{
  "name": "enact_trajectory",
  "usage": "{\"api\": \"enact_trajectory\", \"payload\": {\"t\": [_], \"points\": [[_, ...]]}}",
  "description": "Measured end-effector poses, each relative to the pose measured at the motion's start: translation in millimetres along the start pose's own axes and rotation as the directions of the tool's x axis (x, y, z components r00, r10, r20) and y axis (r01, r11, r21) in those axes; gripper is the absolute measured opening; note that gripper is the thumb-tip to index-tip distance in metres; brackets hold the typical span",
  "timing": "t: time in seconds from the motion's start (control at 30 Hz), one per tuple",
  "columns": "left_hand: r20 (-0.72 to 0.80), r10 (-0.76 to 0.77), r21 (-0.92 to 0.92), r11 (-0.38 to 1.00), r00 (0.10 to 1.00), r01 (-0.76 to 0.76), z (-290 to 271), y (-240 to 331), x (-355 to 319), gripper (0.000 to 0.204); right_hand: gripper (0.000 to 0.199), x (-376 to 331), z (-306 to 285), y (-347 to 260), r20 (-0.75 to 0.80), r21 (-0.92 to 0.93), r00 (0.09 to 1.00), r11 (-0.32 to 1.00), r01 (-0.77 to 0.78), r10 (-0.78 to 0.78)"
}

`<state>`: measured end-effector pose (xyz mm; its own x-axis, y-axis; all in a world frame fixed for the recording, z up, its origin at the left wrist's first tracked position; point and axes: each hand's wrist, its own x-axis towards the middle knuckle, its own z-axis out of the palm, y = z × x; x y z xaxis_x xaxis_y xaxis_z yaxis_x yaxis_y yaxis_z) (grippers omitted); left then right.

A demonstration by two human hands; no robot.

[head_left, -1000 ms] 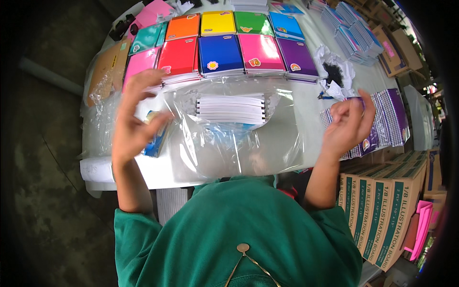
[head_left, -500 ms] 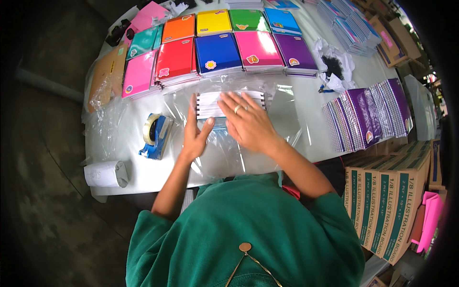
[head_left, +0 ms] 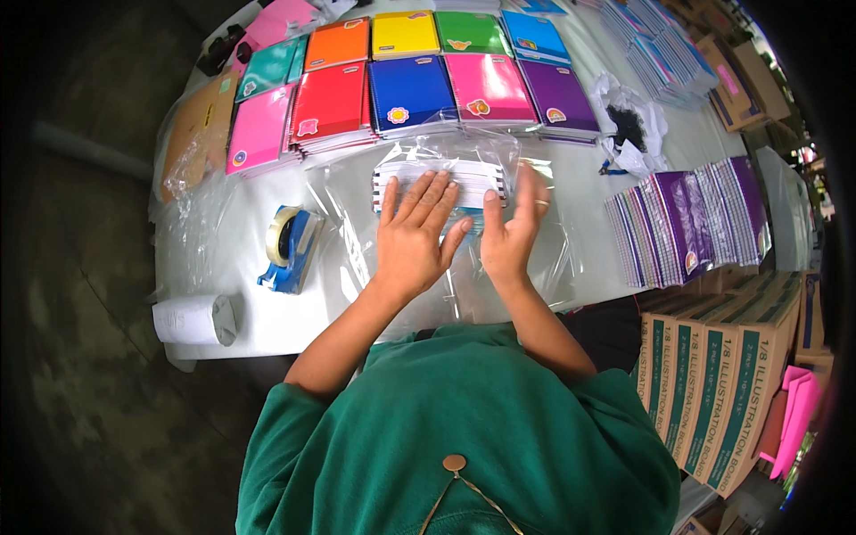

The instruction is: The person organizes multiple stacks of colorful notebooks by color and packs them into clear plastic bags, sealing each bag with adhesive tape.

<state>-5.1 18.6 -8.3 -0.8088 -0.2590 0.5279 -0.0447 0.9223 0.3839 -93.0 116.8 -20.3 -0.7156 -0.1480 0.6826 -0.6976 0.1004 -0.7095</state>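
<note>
In front of me a small stack of notebooks (head_left: 477, 176), with white page edges and dark-and-white bands at both ends, lies in a clear plastic bag (head_left: 557, 236). My left hand (head_left: 412, 241) rests flat over the stack, fingers stretched and grasping nothing. Beside the stack's right end stands my right hand (head_left: 510, 236), its thumb apart and its fingers raised and a little blurred. It holds nothing that I can see. A bit of light blue shows under the plastic between the two hands.
A blue tape dispenser (head_left: 294, 250) stands left, near a white roll (head_left: 194, 321). Rows of coloured notebooks (head_left: 415, 94) fill the back. Purple wrapped notebooks (head_left: 687, 218) lie right, above illustration board boxes (head_left: 713, 383). Crumpled white plastic (head_left: 629, 120) sits behind them.
My left hand has moved from the stack's left side onto its top. My right hand has lifted off the top and shifted to the right end.
</note>
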Motion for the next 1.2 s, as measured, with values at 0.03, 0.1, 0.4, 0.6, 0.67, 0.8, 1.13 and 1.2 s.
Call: {"api": "enact_trajectory", "payload": {"t": [0.03,0.1,0.4,0.6,0.67,0.8,1.13,1.2], "points": [[0.021,-0.007,-0.031,0.999,1.000,0.008,-2.2,4.0,2.1,0.039,0.048,-5.5,-8.7,7.0,0.188,-0.122,0.980,0.989,0.081,-0.057],[0.106,-0.026,-0.100,0.994,0.994,0.037,-7.7,5.6,3.1,0.047,0.050,-16.0,-12.6,1.2,0.443,-0.297,0.891,0.922,0.248,-0.097],[-0.019,-0.017,-0.324,0.946,1.000,0.010,-30.1,-43.9,93.9,0.040,0.041,-13.8,-4.6,-5.2,0.536,-0.214,0.820,0.907,0.363,-0.202],[0.021,-0.162,-0.897,0.433,0.987,0.090,-61.7,-76.3,149.9,0.011,0.037,-12.9,-3.8,-0.4,0.506,-0.217,0.834,0.902,0.372,-0.222],[-0.002,-0.144,-0.787,0.611,0.990,0.087,-49.9,-82.6,142.8,0.018,0.038,-15.3,-2.2,0.8,0.503,-0.223,0.833,0.898,0.381,-0.229],[0.448,-0.046,-0.255,0.951,0.893,0.176,-20.4,-46.3,91.1,0.024,0.038,-18.7,2.6,11.0,0.460,-0.242,0.848,0.882,0.405,-0.263],[-0.139,0.222,-0.176,0.953,0.965,-0.245,-24.4,-29.6,-34.2,0.013,0.012,-17.2,7.5,15.6,0.287,-0.050,0.929,0.965,0.259,-0.234],[-0.126,0.011,-0.079,0.997,0.992,-0.021,-45.3,-74.5,-72.3,0.018,0.012,-12.7,8.6,22.9,0.283,-0.055,0.922,0.955,0.290,-0.264]]}}
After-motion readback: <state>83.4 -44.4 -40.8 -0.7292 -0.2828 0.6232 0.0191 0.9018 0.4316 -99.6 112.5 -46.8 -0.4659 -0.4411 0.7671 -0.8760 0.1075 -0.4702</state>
